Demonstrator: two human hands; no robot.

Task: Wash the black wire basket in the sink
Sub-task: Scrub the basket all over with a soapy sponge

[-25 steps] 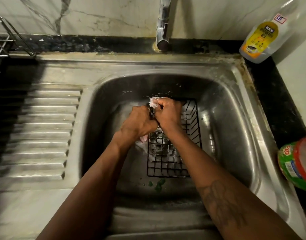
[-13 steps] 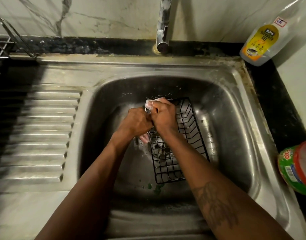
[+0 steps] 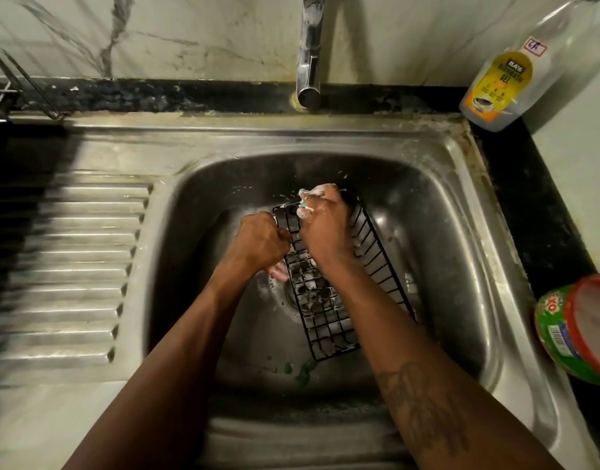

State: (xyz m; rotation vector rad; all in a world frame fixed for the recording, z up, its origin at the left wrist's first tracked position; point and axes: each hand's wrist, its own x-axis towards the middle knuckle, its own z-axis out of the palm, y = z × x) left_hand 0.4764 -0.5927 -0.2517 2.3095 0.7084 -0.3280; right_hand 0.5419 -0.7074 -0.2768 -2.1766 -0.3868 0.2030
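— What has changed?
— The black wire basket (image 3: 329, 327) has swung further askew in the steel sink (image 3: 444, 215), and its near end now points right.
— And the hands?
— The left hand (image 3: 257, 242) is fisted round the basket's left rim. The right hand (image 3: 325, 228), curled over the far end, clutches a foamy scrub pad (image 3: 304, 205) against the thin, gridded wires. Both forearms reach down into the basin.

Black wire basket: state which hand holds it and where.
The left hand grips the black wire basket by its left rim near the far end; the right hand holds a soapy scrubber there.
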